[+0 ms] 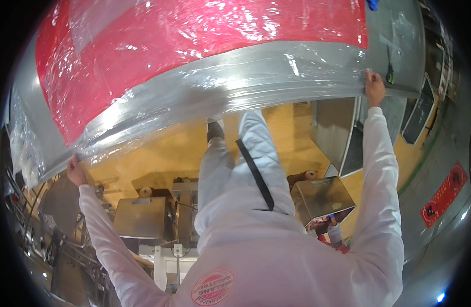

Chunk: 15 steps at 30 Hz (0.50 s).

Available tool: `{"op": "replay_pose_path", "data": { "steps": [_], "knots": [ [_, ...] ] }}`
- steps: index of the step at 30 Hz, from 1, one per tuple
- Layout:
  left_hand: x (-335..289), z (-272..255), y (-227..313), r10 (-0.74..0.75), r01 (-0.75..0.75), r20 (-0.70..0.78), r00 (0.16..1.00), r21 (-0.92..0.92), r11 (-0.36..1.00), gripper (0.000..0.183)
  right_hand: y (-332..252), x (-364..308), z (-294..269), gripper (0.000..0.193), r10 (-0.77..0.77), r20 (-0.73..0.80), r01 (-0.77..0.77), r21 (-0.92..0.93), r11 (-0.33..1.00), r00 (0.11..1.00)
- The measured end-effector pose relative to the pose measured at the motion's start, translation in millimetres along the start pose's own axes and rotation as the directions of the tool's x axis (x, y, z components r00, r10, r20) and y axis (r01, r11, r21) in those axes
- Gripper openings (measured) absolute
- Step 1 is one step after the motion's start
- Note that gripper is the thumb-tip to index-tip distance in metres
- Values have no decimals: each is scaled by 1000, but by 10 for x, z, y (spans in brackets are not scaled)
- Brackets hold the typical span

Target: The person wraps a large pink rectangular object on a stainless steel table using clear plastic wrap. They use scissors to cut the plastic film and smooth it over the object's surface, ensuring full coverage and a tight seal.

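A sheet of clear plastic film (297,66) stretches across the metal table (407,51), over a large pink-red sheet (194,30). My left hand (77,171) is closed, pinching the film's near edge at the table's left front corner. At the right, my right hand (375,88) pinches the same edge, its arm reaching far forward. The film hangs taut between both hands along the table's front edge. Just beyond my right hand lies a slim dark tool with a green end (390,77). Its exact kind is unclear.
Crumpled clear plastic (25,146) hangs at the table's left end. Steel boxes (142,217) stand on the yellow floor (166,143) on both sides of my legs. A grey panelled unit (335,130) stands under the table's right part. A blue thing (372,4) shows at the far edge.
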<state>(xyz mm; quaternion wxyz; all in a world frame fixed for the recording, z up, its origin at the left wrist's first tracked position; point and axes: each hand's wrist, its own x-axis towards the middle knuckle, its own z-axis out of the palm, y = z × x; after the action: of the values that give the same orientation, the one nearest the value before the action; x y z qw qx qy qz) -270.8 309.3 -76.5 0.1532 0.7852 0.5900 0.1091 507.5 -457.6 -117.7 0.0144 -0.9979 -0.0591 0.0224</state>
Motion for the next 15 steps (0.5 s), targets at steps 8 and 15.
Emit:
{"op": "replay_pose_path", "data": {
  "steps": [8,15],
  "knots": [
    [-336,-148,546,-241,152,-377,894,-251,956,35,308,-80,-213,38,144,-340,32,463,886,929],
    [-2843,1056,2912,-417,617,462,783,-664,423,56,-1386,-2513,-8,19,248,433,-447,895,0,867]
  ]
}}
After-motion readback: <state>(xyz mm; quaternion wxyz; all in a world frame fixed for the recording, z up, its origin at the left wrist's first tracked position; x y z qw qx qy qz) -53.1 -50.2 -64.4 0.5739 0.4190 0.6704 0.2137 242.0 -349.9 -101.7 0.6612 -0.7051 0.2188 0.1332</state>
